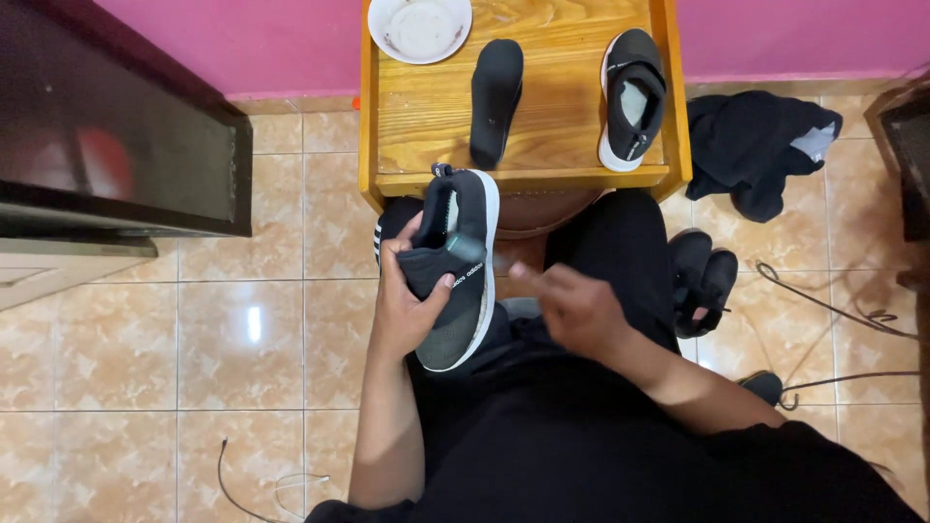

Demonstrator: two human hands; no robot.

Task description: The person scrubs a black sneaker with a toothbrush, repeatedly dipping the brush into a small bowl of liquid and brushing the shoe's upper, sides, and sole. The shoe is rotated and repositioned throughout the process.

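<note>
My left hand [412, 305] grips a black slip-on shoe with a white sole [465, 291] around its middle, above my lap. My right hand [572, 305] hovers just right of the shoe, blurred by motion, with its fingers loosely curled and pointing at the shoe; whether it holds something small I cannot tell. On the small wooden table [542, 126] in front of me lie a black insole [495, 97] and the matching shoe [632, 97], sole side down.
A white bowl [419, 27] stands at the table's back left corner. Black sandals [702, 281] and a dark heap of cloth [760, 145] lie on the tiled floor to the right, with cables nearby. A dark cabinet [116, 136] fills the upper left.
</note>
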